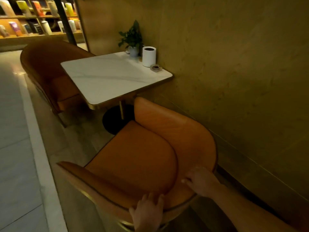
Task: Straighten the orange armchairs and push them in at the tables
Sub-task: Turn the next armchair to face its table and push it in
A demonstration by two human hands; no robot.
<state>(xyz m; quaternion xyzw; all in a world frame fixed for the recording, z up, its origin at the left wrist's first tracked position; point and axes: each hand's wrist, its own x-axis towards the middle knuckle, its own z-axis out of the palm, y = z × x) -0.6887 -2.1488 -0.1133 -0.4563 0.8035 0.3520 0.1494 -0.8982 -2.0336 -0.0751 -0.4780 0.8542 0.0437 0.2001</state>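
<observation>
An orange armchair (138,158) stands right below me, pulled back from the white marble table (108,77) and turned at an angle to it, its right side near the wall. My left hand (148,213) grips the top of its backrest, fingers over the rim. My right hand (199,180) holds the backrest further right, fingers curled over the edge. A second orange armchair (50,72) sits on the table's far left side, its seat partly under the tabletop.
On the table by the wall stand a potted plant (132,39), a white cylinder (149,56) and a small ashtray (156,67). The table's black round base (115,121) lies ahead of the near chair. Wall at right, tiled aisle at left, shelves behind.
</observation>
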